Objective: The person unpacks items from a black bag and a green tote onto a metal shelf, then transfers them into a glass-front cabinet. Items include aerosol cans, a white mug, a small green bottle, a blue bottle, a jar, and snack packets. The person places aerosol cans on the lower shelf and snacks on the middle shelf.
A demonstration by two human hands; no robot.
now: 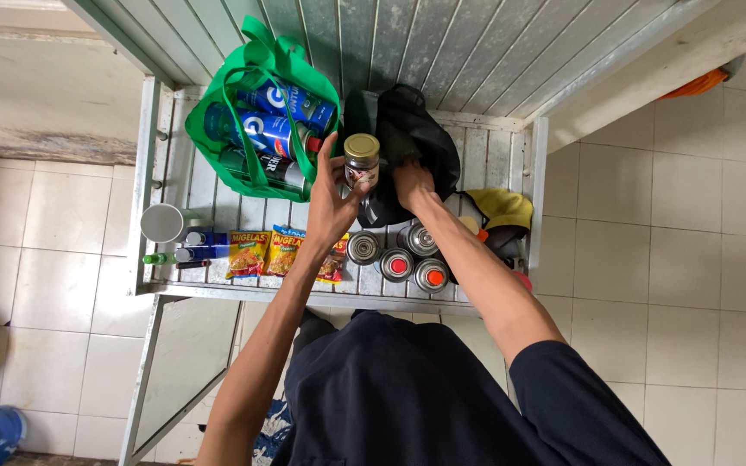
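The left hand [331, 200] grasps a small glass jar [361, 160] with a gold lid, held upright above the white slatted shelf [218, 203], just left of a black bag [407, 138]. The right hand [411, 183] clutches that bag's fabric (fingers partly buried). A green bag [256, 82] of bottles sits far left; four gas canisters [397, 253] stand near.

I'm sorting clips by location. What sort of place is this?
Probably a home kitchen or utility corner: pale floor tiles, a white slatted metal shelf stocked with silver gas canisters and instant noodle packets. The left hand holds a small gold-lidded glass jar.
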